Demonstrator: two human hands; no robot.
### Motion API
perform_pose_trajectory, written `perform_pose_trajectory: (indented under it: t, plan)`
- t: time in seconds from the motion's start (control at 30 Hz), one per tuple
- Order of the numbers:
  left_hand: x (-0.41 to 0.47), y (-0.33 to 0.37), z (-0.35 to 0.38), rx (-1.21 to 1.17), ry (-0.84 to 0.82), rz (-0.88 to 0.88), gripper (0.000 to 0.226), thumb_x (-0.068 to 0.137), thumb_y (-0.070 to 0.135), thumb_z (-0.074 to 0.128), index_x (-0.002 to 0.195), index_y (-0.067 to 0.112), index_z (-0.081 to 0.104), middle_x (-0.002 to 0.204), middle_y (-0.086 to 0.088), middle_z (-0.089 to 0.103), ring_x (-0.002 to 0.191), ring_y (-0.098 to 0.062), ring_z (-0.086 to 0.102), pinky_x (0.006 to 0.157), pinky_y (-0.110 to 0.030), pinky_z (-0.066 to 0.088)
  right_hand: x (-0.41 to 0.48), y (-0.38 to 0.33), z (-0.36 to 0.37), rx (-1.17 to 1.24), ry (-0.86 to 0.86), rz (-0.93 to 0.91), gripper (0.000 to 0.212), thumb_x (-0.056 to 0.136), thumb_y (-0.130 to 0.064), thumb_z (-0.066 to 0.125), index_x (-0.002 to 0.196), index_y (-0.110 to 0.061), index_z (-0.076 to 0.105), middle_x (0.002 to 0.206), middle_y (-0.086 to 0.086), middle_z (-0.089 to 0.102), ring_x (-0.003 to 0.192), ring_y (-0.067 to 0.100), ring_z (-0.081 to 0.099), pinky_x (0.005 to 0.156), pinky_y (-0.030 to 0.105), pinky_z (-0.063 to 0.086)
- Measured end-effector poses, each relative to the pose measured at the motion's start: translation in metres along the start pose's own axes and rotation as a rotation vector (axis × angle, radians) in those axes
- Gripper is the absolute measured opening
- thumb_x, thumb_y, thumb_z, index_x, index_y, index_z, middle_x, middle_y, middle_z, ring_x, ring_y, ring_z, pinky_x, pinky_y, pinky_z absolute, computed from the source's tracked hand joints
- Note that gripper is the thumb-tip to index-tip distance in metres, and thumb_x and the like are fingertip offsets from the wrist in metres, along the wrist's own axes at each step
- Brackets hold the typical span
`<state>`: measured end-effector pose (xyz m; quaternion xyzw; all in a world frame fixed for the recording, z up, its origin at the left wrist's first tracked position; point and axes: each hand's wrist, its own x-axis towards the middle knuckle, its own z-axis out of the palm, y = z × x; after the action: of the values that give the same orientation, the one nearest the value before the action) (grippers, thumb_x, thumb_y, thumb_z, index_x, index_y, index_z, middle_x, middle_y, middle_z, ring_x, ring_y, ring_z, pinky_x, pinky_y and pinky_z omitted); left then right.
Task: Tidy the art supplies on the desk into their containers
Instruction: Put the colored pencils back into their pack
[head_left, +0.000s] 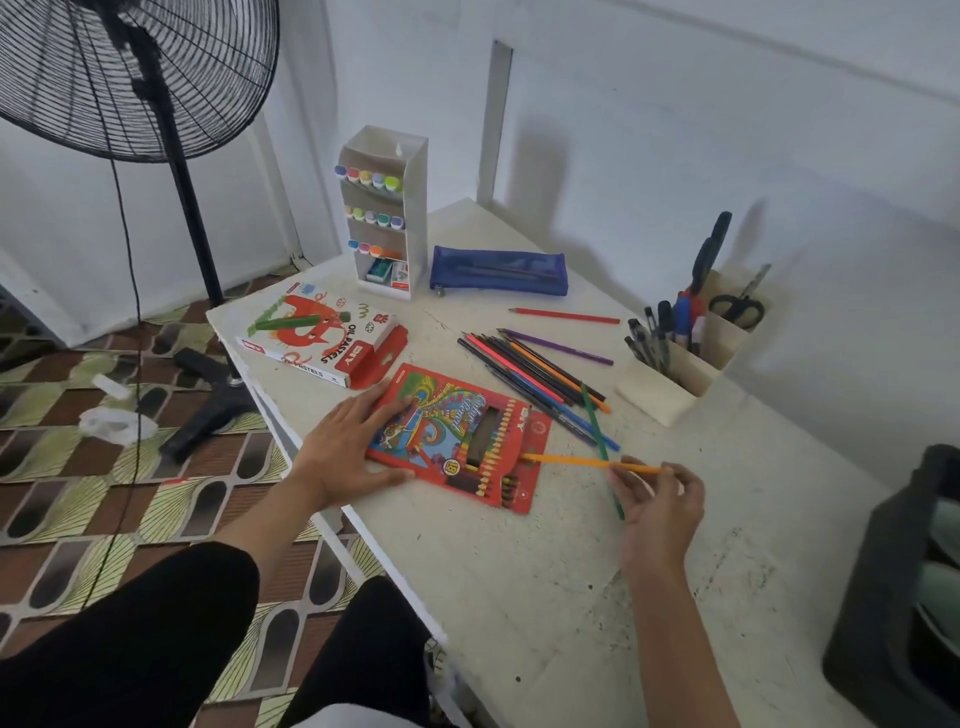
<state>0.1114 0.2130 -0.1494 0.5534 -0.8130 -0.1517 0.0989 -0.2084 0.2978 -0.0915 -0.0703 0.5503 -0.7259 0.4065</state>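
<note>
Desk (519, 571) white, scuffed — fan (130, 73) on patterned floor (78, 493); left hand (343, 452) flat on pencil box (467, 436), right hand (660, 499) pinching orange pencil (571, 460).

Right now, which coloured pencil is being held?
The orange pencil, pinched by the right hand, tip at the red pencil box; the others lie on the desk.

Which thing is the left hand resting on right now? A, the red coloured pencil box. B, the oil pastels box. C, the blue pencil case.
A: the left hand lies with straight fingers on top of the red coloured pencil box.
</note>
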Motion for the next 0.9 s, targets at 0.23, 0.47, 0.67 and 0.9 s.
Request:
perform_pose_trajectory:
  t: [0.23,0.47,0.67,0.9]
  plan:
    - [0.0,0.003,-0.002,-0.008,0.007,0.002,0.104,0.059,0.096,0.023,0.147,0.041,0.016,0.158,0.007,0.009,0.143,-0.02,0.019,0.115,-0.043,0.02,-0.001,0.012,0.002,-0.914,-0.391,-0.211,0.014,0.085,-0.005,0.066,0.081,-0.018,0.068,0.071,0.001,0.066,0.059,0.011,0.059,0.057,0.018,0.049]
    - [0.0,0.003,-0.003,-0.006,0.004,0.005,0.103,0.059,0.096,0.023,0.147,0.042,0.015,0.158,0.007,0.01,0.143,-0.02,0.019,0.115,-0.041,0.02,-0.002,0.031,0.033,-1.221,-0.608,-0.313,0.017,0.083,-0.005,0.068,0.099,-0.009,0.072,0.093,0.002,0.064,0.084,0.01,0.058,0.068,0.01,0.043]
    - [0.0,0.002,-0.001,-0.001,0.003,0.005,0.102,0.06,0.096,0.024,0.147,0.043,0.013,0.158,0.008,0.008,0.143,-0.019,0.019,0.115,-0.041,0.02,-0.005,0.044,0.043,-1.229,-0.527,-0.25,0.024,0.079,-0.009,0.073,0.093,-0.018,0.056,0.082,-0.016,0.06,0.086,0.011,0.063,0.077,0.035,0.055]
    - [-0.001,0.002,-0.001,-0.013,0.015,0.014,0.101,0.061,0.095,0.026,0.147,0.043,0.014,0.158,0.007,0.01,0.143,-0.019,0.019,0.115,-0.04,0.02,0.005,0.027,0.036,-1.055,-0.462,-0.342,0.017,0.083,-0.003,0.068,0.09,-0.017,0.062,0.087,-0.004,0.065,0.078,0.003,0.06,0.055,0.006,0.042]
